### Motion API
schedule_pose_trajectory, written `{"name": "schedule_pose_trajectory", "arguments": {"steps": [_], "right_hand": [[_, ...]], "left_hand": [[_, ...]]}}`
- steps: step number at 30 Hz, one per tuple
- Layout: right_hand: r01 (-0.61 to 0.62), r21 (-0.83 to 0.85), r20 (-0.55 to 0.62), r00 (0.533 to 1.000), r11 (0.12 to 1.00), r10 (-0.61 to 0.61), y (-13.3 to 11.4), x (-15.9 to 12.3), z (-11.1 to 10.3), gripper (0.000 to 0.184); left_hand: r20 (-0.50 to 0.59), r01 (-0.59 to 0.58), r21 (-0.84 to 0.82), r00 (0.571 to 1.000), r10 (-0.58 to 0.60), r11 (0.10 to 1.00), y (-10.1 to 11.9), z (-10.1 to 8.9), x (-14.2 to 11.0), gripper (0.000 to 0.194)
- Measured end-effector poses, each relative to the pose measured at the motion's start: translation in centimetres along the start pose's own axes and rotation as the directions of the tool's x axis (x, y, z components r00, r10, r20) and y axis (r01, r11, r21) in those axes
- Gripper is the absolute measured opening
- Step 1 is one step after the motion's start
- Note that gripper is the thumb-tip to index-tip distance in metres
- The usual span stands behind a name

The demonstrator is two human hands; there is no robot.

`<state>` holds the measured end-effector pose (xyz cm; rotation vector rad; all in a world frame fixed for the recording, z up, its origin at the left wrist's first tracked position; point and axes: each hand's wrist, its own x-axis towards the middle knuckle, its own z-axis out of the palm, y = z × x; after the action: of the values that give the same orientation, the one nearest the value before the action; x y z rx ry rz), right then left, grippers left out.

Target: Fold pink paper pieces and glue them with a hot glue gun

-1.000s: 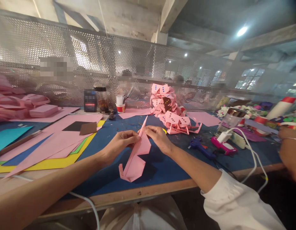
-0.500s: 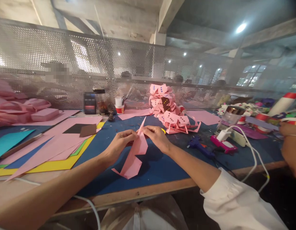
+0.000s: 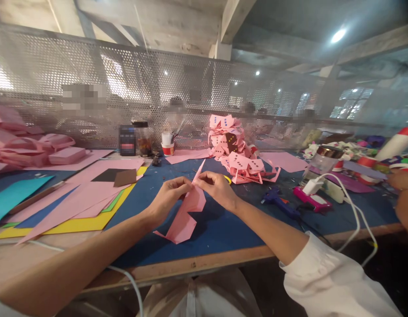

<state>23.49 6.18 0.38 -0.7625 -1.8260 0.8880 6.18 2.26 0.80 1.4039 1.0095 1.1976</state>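
A cut piece of pink paper with angled flaps slants over the blue work mat. My left hand pinches its upper left edge between thumb and fingers. On the opposite side, my right hand is closed on the same paper, close to the left fingertips. The pointed top of the paper sticks up between both hands, and its lower end hangs toward the mat. Just behind my right hand shows a bit of a yellow ring-shaped handle. Beyond it stands a pile of folded pink paper pieces with printed dots.
Coloured paper sheets lie at left, below pink paper strips. A blue glue gun, a pink power strip and a white cable are at right. A jar and paper cup stand behind. Another person's arm enters at right.
The view has shifted slightly, so the table things appear a little farther right. Both hands keep hold of the pink paper, with only small finger movement.
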Motion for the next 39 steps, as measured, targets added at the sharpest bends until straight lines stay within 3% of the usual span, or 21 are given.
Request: {"name": "schedule_pose_trajectory", "arguments": {"steps": [6, 19, 28, 34, 39], "right_hand": [[0.025, -0.052, -0.043, 0.999, 0.998, -0.027, -0.3, -0.2, 0.1, 0.025], [0.055, -0.055, 0.047, 0.998, 0.997, -0.052, 0.2, -0.1, 0.4, 0.024], [0.124, -0.171, -0.029, 0.991, 0.977, -0.131, -0.3, -0.4, 0.6, 0.01], [0.224, -0.337, -0.073, 0.962, 0.915, -0.262, -0.5, -0.5, 0.5, 0.007], [0.345, -0.526, -0.013, 0.911, 0.778, -0.412, -0.3, -0.6, 0.4, 0.006]], "left_hand": [[0.003, -0.01, 0.019, 1.0, 0.01, 1.0, 0.1, 0.0, -0.1, 0.019], [-0.02, -0.054, 0.078, 0.998, 0.056, 0.995, -0.6, -0.5, 0.3, 0.018], [-0.01, -0.043, 0.045, 0.999, 0.043, 0.998, -0.4, -0.6, 0.2, 0.017], [-0.007, 0.03, 0.016, 1.0, -0.03, 0.999, -0.6, -0.6, 0.4, 0.023], [-0.001, 0.015, 0.001, 1.0, -0.015, 1.0, -0.9, -0.7, 0.6, 0.022]]}}
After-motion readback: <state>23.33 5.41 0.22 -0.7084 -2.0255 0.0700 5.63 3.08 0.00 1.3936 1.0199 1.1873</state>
